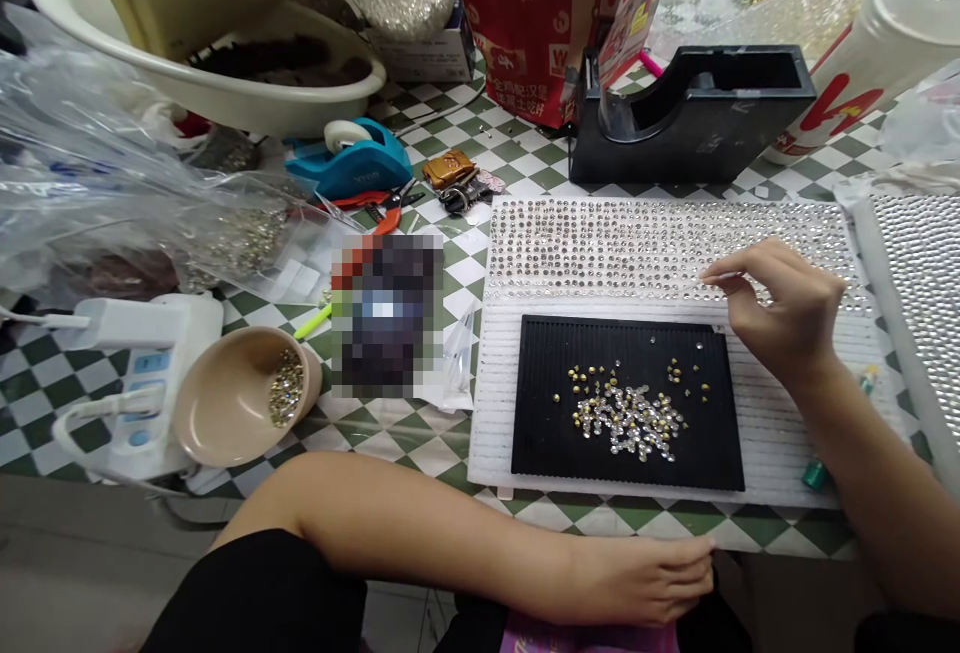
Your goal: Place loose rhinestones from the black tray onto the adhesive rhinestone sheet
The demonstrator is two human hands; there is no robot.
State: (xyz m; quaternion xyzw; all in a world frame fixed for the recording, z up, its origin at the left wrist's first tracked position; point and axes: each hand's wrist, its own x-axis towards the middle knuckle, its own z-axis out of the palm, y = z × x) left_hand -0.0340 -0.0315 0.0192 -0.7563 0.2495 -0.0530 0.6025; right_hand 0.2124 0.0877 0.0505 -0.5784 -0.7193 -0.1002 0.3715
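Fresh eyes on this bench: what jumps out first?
The glittering heap of loose stones on the black tray, front and centre-right. Just behind it, neat rows of stones, with the right hand pinched over their right part. Then the big red bag standing at the back.

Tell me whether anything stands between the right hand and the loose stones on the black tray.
Nothing visible does; the way from the right hand to the loose stones on the black tray looks open.
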